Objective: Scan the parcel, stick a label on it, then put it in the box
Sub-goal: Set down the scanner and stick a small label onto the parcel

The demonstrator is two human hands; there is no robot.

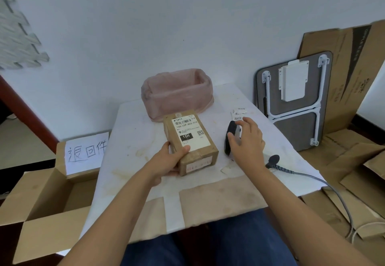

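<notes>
A brown cardboard parcel point(193, 140) with a white shipping label on top rests on the white table point(129, 144). My left hand point(169, 158) grips its near left corner, thumb on the label. My right hand point(245, 138) lies over a black barcode scanner point(228, 140) just right of the parcel, fingers curled around it. Small handwritten paper labels point(238, 113) lie beyond the scanner. An open cardboard box point(50, 194) with a handwritten sign stands on the floor at the left.
A pink-lined bin point(177, 92) sits at the table's far edge behind the parcel. The scanner's grey cable point(325, 184) trails off the table to the right. A folded table and flattened cartons point(354, 73) lean against the wall at right.
</notes>
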